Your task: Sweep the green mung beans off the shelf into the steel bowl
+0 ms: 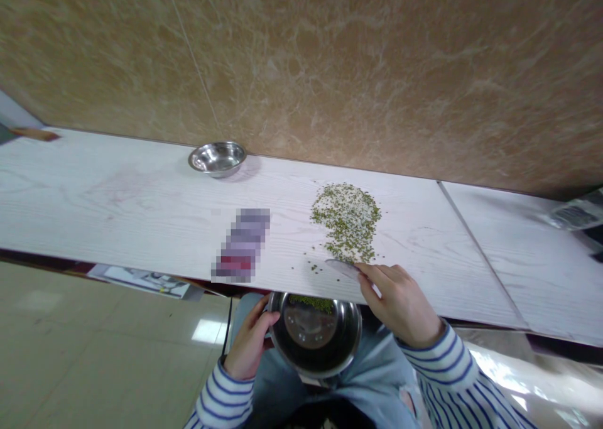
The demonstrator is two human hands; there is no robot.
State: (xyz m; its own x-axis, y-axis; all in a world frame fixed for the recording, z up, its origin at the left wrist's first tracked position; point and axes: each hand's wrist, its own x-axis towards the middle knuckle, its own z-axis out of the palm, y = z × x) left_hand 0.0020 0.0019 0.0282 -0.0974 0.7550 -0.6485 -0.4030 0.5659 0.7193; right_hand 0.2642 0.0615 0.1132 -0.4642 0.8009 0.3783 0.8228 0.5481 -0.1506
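My left hand [255, 336] is closed on the left rim of a steel bowl [315, 353], held just below the table's front edge. Small green beans [313, 303], which look like mung beans, lie in it along its far side. With my right hand [398, 300] I grip a thin, pale flat scraper [342, 267] whose edge rests on or just above the tabletop. Beyond the scraper spreads a patch of green beans mixed with white grains [348, 222]. A few loose beans lie to the left of the blade.
A small steel bowl [217, 159] stands by the wall at the back left. A pixelated flat object [242, 244] lies left of the beans. A seam crosses the white table [117, 209] on the right, with a clear plastic item [577, 212] at the far right.
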